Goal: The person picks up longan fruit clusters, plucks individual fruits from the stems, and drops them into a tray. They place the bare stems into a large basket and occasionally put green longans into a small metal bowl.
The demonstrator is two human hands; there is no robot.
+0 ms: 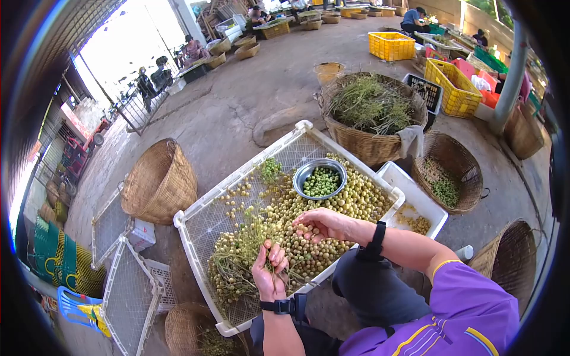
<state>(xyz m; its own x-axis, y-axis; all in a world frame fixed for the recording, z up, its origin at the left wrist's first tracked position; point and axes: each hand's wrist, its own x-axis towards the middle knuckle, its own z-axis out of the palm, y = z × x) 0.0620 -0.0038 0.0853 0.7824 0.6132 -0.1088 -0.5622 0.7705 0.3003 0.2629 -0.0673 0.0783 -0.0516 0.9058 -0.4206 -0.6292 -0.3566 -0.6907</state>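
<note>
My left hand (271, 270) is closed round a bunch of thin green fruit stems (255, 234), low over a mesh tray. My right hand (325, 225) is beside it with curled fingers; small round fruits show at its fingertips, partly hidden by the hand. Beneath both hands spread many yellowish round fruits (362, 196) on the white-framed mesh tray (237, 178). A metal bowl (301, 172) of small green fruits stands on the tray's far part. More stems with fruits (228, 270) are heaped at its near left side.
A wicker basket (362, 142) heaped with stripped stems stands beyond the tray. To the right are a white bin (436, 207) and another basket (469, 178) with fruits. An upright wicker basket (160, 184) and mesh frames (127, 296) are at left. Several people sit farther back.
</note>
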